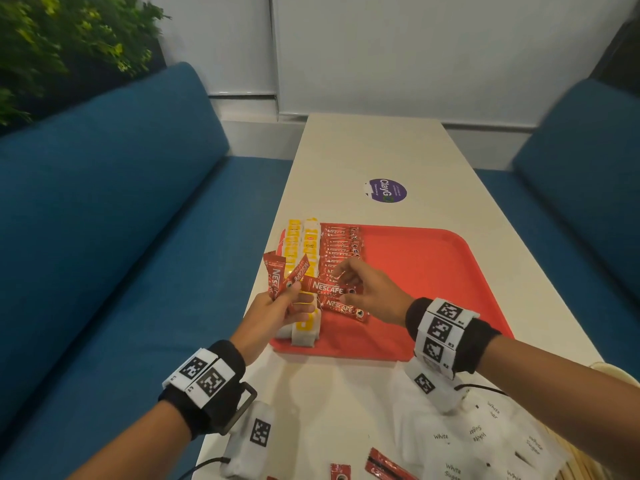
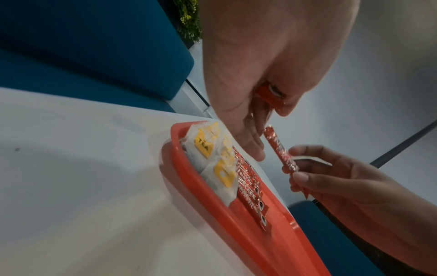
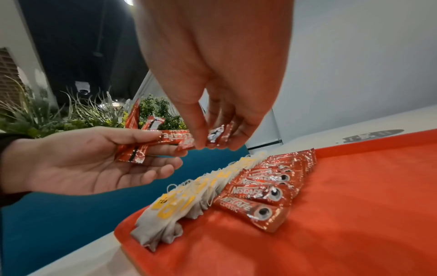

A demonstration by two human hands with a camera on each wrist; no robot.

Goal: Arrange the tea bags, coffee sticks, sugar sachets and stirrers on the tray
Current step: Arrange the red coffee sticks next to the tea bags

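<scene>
A red tray [image 1: 433, 271] lies on the white table. Along its left side run two rows of tea bags [image 1: 304, 244] with yellow tags, and beside them a row of red coffee sticks [image 1: 341, 247]. Over the tray's near left corner my left hand [image 1: 294, 299] grips two coffee sticks [image 1: 277, 275], fanned upward. My right hand [image 1: 346, 287] pinches the right end of another coffee stick [image 1: 323, 287], held level above the row; its other end is close to my left thumb. In the right wrist view the pinched stick [image 3: 187, 140] hangs above the tea bags [image 3: 189, 196].
White sugar sachets [image 1: 478, 438] lie heaped at the table's near right. Loose coffee sticks [image 1: 388, 465] lie by the front edge. The tray's right half [image 3: 354, 205] is bare. A purple sticker [image 1: 386, 190] is beyond the tray. Blue benches [image 1: 104, 202] flank the table.
</scene>
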